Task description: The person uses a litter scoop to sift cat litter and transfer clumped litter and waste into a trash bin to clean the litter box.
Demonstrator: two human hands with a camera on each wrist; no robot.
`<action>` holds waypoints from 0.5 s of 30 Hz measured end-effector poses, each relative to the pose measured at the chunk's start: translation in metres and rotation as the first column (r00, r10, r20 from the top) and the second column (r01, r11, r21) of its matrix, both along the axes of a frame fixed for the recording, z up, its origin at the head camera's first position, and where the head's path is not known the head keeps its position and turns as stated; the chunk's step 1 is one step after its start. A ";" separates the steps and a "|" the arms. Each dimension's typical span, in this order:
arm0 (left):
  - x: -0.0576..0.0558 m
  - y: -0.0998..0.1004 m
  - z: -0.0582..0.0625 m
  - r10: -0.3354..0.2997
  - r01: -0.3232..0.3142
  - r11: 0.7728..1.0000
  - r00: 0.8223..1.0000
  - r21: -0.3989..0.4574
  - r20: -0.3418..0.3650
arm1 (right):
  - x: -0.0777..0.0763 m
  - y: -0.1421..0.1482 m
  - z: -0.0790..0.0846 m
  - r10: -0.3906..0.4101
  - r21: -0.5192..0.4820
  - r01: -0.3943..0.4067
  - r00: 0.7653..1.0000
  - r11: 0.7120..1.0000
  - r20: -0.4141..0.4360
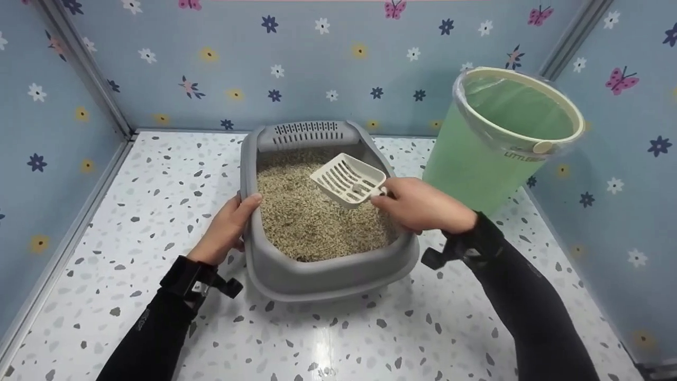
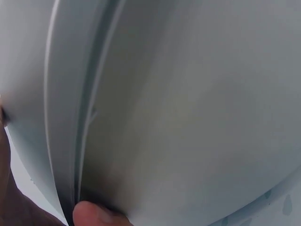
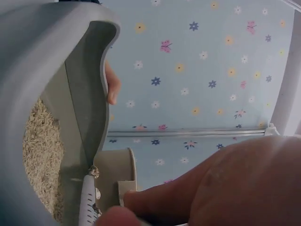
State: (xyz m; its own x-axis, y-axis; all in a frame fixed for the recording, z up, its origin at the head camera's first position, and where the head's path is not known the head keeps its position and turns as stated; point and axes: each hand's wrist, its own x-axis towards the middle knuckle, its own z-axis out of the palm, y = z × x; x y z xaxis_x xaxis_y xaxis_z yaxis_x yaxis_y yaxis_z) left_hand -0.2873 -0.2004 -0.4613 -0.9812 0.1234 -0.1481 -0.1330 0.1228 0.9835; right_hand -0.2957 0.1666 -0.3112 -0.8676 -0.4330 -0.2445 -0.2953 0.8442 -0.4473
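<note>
A grey litter box [image 1: 328, 283] filled with pale brown pellet litter [image 1: 312, 222] is on the speckled floor. My left hand [image 1: 225, 227] grips its left rim, thumb on top. In the left wrist view, a fingertip [image 2: 101, 214] presses the box's grey outer side [image 2: 188, 117]. My right hand [image 1: 423, 203] holds a cream slotted litter scoop [image 1: 344, 177] by its handle, above the litter. A small greyish clump [image 1: 357, 188] lies in the scoop near the handle. Most of the handle is hidden in my hand.
To the right of the box stands a green bin [image 1: 470, 159] lined with a clear plastic bag [image 1: 476, 114]. Light blue flowered panels [image 1: 317, 69] enclose the back and both sides. White speckled floor [image 1: 143, 211] surrounds the box.
</note>
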 end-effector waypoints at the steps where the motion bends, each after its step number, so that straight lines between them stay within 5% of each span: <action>1: 0.000 0.001 0.000 -0.001 0.001 1.000 1.000 -0.006 -0.001 | 0.000 0.001 0.001 -0.003 -0.010 0.003 1.000 1.000 0.003; 7: 0.001 0.004 0.000 -0.005 0.005 1.000 1.000 -0.002 0.007 | -0.014 -0.010 -0.001 -0.051 -0.033 0.052 0.998 0.998 0.049; 15: 0.000 0.003 -0.001 0.000 0.000 1.000 1.000 -0.007 0.003 | -0.002 0.011 -0.006 -0.028 -0.032 0.027 1.000 0.999 -0.003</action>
State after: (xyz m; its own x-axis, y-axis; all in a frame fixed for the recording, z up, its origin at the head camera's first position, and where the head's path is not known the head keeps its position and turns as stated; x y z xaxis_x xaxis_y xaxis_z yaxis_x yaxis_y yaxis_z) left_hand -0.2868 -0.1975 -0.4627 -0.9808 0.1220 -0.1523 -0.1363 0.1297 0.9821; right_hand -0.2973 0.1777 -0.3176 -0.8802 -0.4166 -0.2275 -0.2739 0.8372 -0.4734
